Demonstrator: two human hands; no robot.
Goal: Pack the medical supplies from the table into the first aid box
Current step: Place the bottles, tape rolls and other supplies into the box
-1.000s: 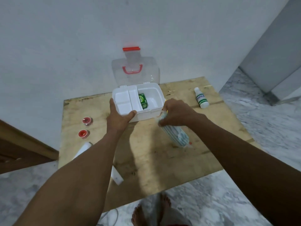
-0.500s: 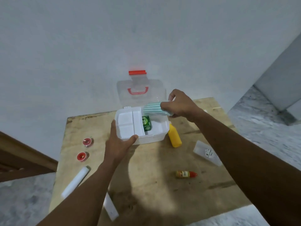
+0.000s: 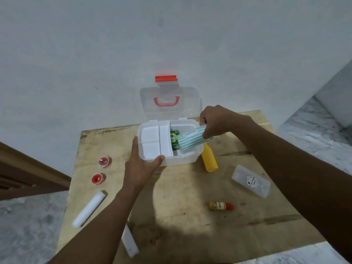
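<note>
The white first aid box (image 3: 182, 161) stands open at the back of the wooden table (image 3: 171, 216), its clear lid (image 3: 169, 102) upright against the wall. My left hand (image 3: 141, 164) grips the box's front left corner, thumb on the front rim. My right hand (image 3: 215, 121) holds a teal-and-white striped packet (image 3: 192, 139) tilted over the box's right compartment, where a green packet (image 3: 174, 139) lies. A white tray insert (image 3: 152, 141) fills the left side.
On the table lie a yellow bottle (image 3: 209, 159) beside the box, a clear plastic case (image 3: 251, 181), a small red-capped bottle (image 3: 222, 205), two red-topped rolls (image 3: 103, 161) (image 3: 97, 179), a white roll (image 3: 89, 208) and a white strip (image 3: 130, 241). Wall behind, floor around.
My right hand lifted the striped packet from the table to over the box and has lowered it into the right compartment. My left hand stays on the box corner.
</note>
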